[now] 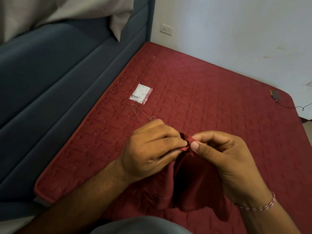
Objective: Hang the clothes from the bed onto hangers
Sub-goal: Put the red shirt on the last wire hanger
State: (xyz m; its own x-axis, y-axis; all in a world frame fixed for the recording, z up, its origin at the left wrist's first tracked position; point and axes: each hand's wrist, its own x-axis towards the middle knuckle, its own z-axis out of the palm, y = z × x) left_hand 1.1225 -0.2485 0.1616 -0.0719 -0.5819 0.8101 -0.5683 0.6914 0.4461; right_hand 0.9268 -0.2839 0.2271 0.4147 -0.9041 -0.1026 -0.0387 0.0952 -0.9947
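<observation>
Your left hand [150, 147] and right hand [224, 159] meet low over the red mattress [211, 92], just in front of you. Between them is a dark red garment [190, 179], bunched at the top and hanging down from your fingers to spread on the mattress.

Left hand: fingers curled, thumb and fingertips pinching the upper hem of the garment from its left side. Right hand: thumb and forefinger pinching the same hem from the right, the other fingers curled behind. The two pinches nearly touch; a small dark spot on the hem sits right between them, too small to identify.

A thin wire hanger [141, 115] lies on the mattress just beyond your left hand. Its near end disappears behind the knuckles, so you cannot tell whether that hand touches it. The garment is not on it.

Farther out, past the hanger, a small clear packet [141, 93] with a white card inside lies flat on the mattress. A thread bracelet [258, 206] circles your right wrist. A blue padded bed frame [50, 85] runs along the mattress's left edge, with pale bedding [50, 10] above it. A wall socket [167, 29] shows on the far wall. At the far right mattress corner sits a small dark object with a cable [287, 105].
</observation>
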